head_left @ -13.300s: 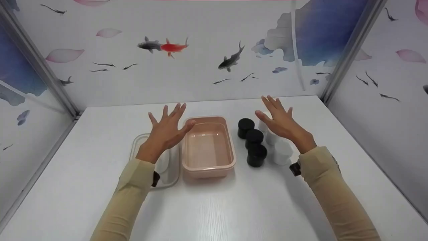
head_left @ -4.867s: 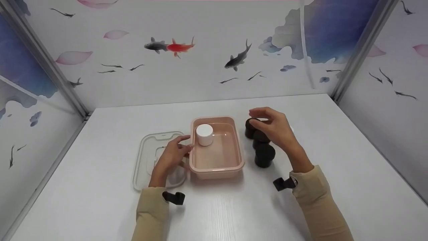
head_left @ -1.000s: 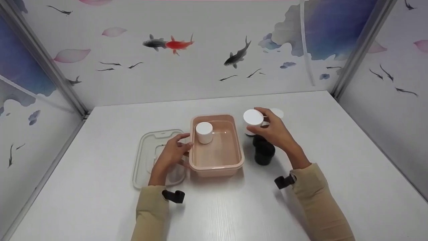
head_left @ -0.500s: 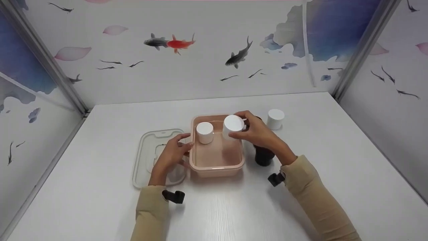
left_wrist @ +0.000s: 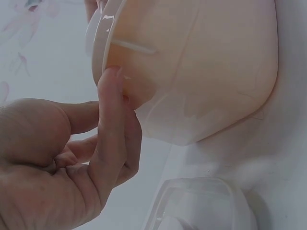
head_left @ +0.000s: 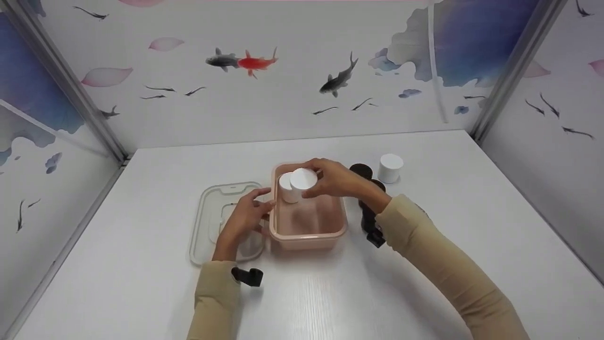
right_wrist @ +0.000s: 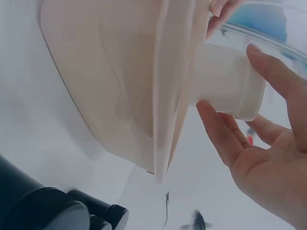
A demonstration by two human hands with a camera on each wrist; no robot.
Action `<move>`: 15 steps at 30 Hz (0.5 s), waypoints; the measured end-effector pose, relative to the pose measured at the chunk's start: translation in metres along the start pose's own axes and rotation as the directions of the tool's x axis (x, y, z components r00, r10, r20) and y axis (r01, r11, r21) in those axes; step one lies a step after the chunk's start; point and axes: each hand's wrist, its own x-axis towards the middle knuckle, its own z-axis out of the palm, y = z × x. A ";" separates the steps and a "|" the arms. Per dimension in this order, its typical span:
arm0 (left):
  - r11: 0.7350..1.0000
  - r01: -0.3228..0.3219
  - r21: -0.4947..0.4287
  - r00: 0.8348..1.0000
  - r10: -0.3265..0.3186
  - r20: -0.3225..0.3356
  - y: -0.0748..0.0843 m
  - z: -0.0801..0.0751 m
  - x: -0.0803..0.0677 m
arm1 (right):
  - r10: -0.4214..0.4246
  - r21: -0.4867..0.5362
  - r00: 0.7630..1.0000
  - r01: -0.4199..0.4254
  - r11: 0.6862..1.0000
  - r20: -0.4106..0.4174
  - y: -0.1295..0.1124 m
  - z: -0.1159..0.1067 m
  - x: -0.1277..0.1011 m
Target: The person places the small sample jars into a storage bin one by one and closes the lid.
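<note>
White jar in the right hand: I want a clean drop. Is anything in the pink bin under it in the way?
Only the other white jar, at the pink bin's far-left corner beside the held white jar; the remaining floor looks bare.

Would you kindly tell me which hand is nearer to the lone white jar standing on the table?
The right hand is nearer: it hangs over the pink tub, left of the lone white jar. The left hand rests at the tub's far side.

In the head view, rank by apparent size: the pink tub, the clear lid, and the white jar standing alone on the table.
1. Clear lid, partly hidden by the left hand.
2. Pink tub, close to the lid in size.
3. White jar, plainly smallest.
</note>
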 end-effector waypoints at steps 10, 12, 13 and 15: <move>0.999 -0.017 -0.046 1.000 0.017 0.008 -0.001 0.000 0.000 | 0.010 -0.201 0.998 0.002 0.980 0.055 -0.015 0.015 0.016; 0.999 -0.015 -0.050 1.000 0.015 0.007 -0.001 0.001 0.000 | -0.003 -0.264 0.999 0.016 0.964 0.047 -0.017 0.018 0.018; 0.999 -0.012 -0.046 1.000 0.012 0.005 0.000 0.001 0.000 | -0.009 -0.298 0.999 0.022 0.954 0.046 -0.017 0.020 0.019; 0.999 -0.013 -0.035 1.000 0.013 0.003 0.000 0.001 0.000 | 0.000 -0.352 0.999 0.015 0.936 0.044 -0.019 0.021 0.020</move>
